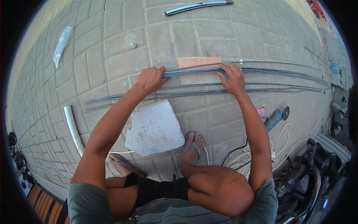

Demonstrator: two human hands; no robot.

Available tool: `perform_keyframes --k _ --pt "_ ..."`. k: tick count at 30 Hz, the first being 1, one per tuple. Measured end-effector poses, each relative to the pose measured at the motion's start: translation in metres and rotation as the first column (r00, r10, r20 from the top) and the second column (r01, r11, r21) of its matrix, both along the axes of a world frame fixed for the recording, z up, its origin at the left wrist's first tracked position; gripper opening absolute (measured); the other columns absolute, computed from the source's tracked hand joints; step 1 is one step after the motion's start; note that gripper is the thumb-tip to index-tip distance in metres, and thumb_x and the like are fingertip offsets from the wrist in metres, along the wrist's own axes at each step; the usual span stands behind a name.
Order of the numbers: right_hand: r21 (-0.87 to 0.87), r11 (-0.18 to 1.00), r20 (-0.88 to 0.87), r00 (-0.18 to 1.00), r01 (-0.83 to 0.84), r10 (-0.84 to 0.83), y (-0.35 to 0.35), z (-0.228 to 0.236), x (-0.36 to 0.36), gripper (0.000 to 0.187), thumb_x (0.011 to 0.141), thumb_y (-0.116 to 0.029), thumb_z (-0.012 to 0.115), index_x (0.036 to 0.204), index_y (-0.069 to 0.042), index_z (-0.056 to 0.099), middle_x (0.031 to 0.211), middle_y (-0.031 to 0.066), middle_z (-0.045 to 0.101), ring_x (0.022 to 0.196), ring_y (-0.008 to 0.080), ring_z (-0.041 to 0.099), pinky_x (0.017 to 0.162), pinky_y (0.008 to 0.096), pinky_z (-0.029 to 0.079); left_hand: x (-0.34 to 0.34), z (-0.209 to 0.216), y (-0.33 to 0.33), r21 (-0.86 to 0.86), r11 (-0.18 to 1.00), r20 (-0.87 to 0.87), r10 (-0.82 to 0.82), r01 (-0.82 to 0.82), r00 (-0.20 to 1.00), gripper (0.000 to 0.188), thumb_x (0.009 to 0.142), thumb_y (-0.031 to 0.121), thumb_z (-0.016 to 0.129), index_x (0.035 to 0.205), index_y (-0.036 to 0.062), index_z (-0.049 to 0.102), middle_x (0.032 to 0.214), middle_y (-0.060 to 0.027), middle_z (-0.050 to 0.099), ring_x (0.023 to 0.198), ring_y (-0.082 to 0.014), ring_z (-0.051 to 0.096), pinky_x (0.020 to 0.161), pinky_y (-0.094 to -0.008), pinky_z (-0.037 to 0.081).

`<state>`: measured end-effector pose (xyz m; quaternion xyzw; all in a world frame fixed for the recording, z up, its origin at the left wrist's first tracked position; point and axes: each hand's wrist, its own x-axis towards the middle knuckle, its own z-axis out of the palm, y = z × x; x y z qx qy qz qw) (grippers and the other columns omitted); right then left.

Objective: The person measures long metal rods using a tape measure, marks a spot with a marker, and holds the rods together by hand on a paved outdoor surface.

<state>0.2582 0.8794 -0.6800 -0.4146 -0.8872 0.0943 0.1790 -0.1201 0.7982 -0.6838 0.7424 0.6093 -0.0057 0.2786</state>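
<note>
A bundle of thin grey metal rods [201, 72] runs from left to right across the paving in front of me. My left hand [150, 79] is closed round the bundle's left end. Farther right, my right hand [234, 79] grips the same bundle, fingers over the far side and thumb on the near side. One separate thin rod lies just beyond the bundle. More loose rods [123, 97] lie nearer to me, passing under my left forearm. Beneath the bundle is an orange-pink piece of card [199, 61] with handwriting, partly covered by the rods.
A rough white slab [154, 128] lies before my feet. An angle grinder [276, 118] and coiled white cable [281, 140] are at right, near a motorcycle [302, 179]. A white pipe [73, 128], clear plastic wrapper [62, 45] and curved shiny strip [197, 7] lie around.
</note>
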Motion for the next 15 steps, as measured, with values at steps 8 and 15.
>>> perform_keyframes --k 8,15 --pt "0.002 0.998 0.077 0.995 -0.065 0.065 -0.003 0.011 -0.028 0.059 0.084 -0.035 0.085 0.135 -0.012 0.067 0.129 0.0105 0.068 0.124 0.0311 0.060 0.107 0.0466 0.044 -0.001 0.018 -0.007 -0.091 0.994 -0.028 0.064 -0.066 0.998 0.036 0.101 0.040 0.065 0.106 0.0042 0.070 0.087 -0.0232 0.073 0.085 -0.0448 0.071 0.077 -0.0552 0.056" --pt "-0.037 0.993 0.221 0.970 0.114 -0.103 0.030 0.010 0.005 0.059 0.074 -0.024 0.086 0.130 -0.012 0.069 0.114 0.0096 0.070 0.114 0.0304 0.064 0.102 0.0454 0.048 0.001 0.049 -0.001 -0.033 0.998 -0.087 0.055 -0.058 0.995 0.032 0.099 0.037 0.067 0.094 0.0049 0.069 0.084 -0.0233 0.072 0.084 -0.0451 0.071 0.074 -0.0551 0.056"
